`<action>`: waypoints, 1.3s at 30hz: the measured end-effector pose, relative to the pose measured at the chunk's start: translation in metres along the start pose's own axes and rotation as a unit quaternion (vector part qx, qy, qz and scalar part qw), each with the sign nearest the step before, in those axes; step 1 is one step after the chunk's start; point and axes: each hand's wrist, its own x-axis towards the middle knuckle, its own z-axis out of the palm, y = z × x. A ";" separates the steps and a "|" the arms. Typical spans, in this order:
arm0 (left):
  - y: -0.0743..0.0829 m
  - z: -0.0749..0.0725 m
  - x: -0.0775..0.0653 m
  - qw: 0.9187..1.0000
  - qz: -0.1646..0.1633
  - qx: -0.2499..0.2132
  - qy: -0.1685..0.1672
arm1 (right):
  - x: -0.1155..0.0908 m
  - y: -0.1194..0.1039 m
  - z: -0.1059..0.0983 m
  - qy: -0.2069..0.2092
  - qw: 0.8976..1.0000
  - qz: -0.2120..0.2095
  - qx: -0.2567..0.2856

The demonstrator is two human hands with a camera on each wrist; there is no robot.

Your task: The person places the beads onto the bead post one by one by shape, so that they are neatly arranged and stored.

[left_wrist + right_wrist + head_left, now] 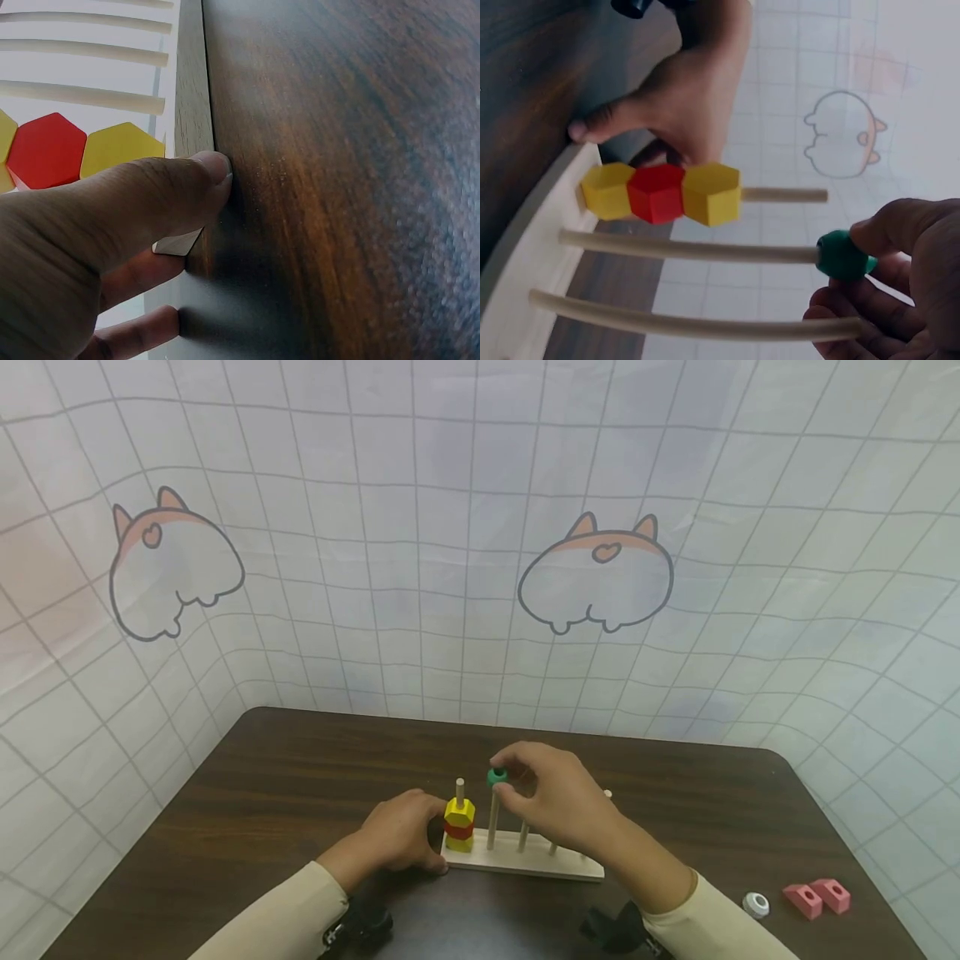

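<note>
A wooden peg board (525, 862) with a row of upright pegs stands on the table. On its leftmost peg are stacked a yellow hexagonal bead (711, 195), a red hexagonal bead (656, 193) and another yellow one (607, 191) at the bottom. My left hand (401, 831) grips the board's left end, the thumb (187, 184) against its front edge. Between thumb and fingers, my right hand (558, 789) pinches a green bead (844, 255) at the tip of the second peg (690, 247). The right hand partly hides the pegs farther right.
Two pink blocks with holes (804, 902) lie at the table's right side, beside a white bead (756, 905). The dark wooden table (315, 777) is backed by a white grid-patterned curtain (420, 568).
</note>
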 end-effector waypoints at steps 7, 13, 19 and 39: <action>0.001 -0.001 0.001 1.000 -0.003 -0.002 -0.001 | -0.004 -0.004 0.012 0.014 0.999 0.038 -0.003; 0.000 -0.001 0.001 1.000 -0.005 0.001 0.000 | -0.008 -0.003 0.022 0.040 0.997 0.058 -0.014; 0.001 -0.001 0.002 1.000 -0.004 -0.001 -0.001 | -0.013 0.007 0.034 0.062 0.997 0.040 -0.014; 0.003 -0.002 0.000 1.000 -0.002 -0.001 0.002 | -0.025 0.030 0.072 0.099 0.985 0.115 0.087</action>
